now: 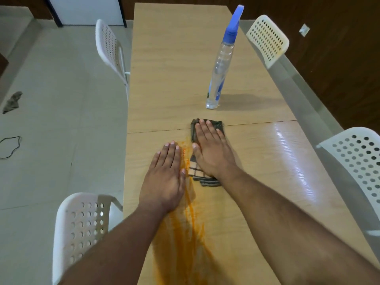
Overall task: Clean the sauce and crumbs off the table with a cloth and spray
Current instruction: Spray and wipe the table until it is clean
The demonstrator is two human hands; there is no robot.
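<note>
A folded dark checked cloth (205, 178) lies on the wooden table (257, 161), and my right hand (211, 151) presses flat on it with straight fingers. My left hand (165, 175) rests flat on the table just left of the cloth. An orange sauce smear (186, 233) runs between my hands and down toward the near edge, partly under my left forearm. A clear spray bottle (221, 64) with a blue nozzle stands upright beyond the cloth, untouched. No crumbs are discernible.
White perforated chairs stand around the table: far left (109, 48), near left (82, 227), far right (267, 40), near right (357, 159). A grey rag (12, 101) and a black cord (10, 147) lie on the tiled floor at left.
</note>
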